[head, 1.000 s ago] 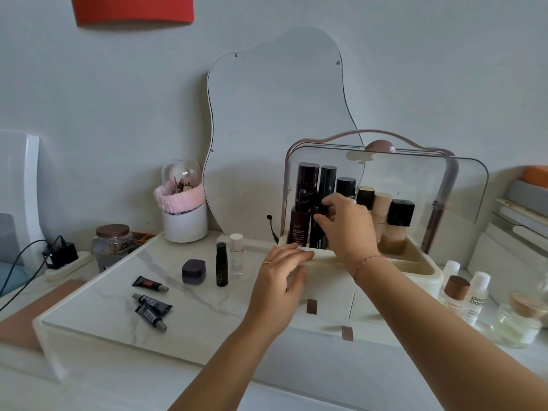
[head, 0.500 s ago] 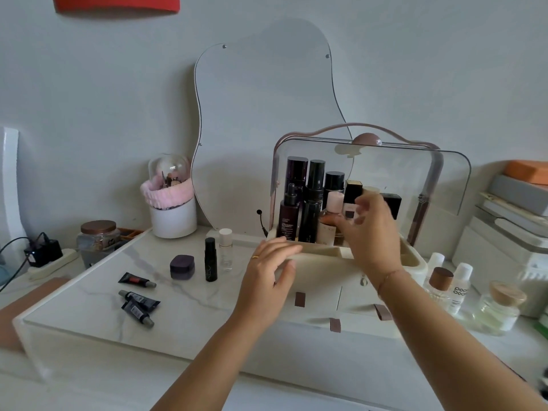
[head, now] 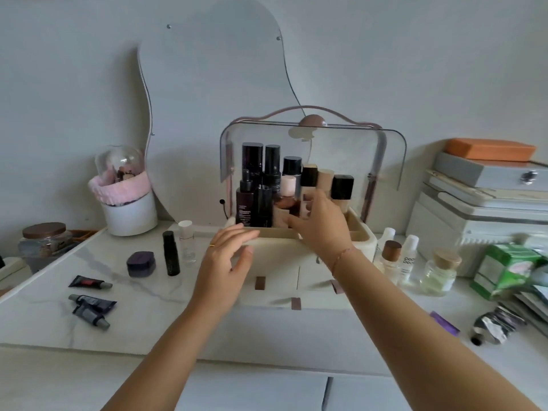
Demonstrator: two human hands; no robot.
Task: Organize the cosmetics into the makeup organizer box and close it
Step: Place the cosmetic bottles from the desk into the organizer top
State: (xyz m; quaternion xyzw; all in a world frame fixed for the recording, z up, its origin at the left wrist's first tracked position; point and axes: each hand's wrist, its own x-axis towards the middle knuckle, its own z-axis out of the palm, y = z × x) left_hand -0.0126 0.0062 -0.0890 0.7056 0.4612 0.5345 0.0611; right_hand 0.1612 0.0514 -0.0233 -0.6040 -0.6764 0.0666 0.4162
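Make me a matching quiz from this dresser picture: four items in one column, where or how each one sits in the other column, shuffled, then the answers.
Things
1. purple jar
2. orange box
3. pink band
4. organizer lid

Places or states
A. swung up, open
B. wrapped round the white pot
C. on the marble tray, beside a black bottle
D. on top of the stack at far right

Pairs: 1-C, 2-D, 3-B, 4-A

Grey wall [head: 74,69]; wavy mirror [head: 213,99], possibly frameless
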